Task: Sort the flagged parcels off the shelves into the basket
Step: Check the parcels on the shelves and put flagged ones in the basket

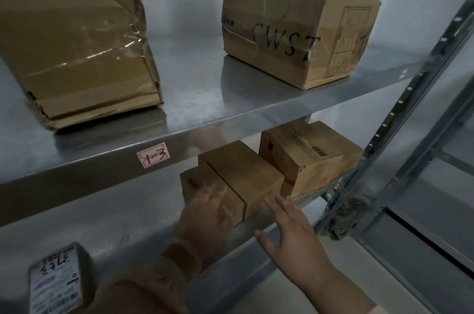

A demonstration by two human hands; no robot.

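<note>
On the lower shelf a small brown cardboard box lies in front of me, with a smaller box against its left side. My left hand, blurred, reaches to the left side of these boxes with fingers spread. My right hand hovers open just right of and below the small box, apart from it. A larger taped box stands to the right. A grey parcel with a white label lies at the lower left. No basket is in view.
The upper shelf, tagged "1-3", carries a big crumpled carton at left and a box marked "GWST" at right. Perforated steel uprights stand at right, with a dark rag hanging on one.
</note>
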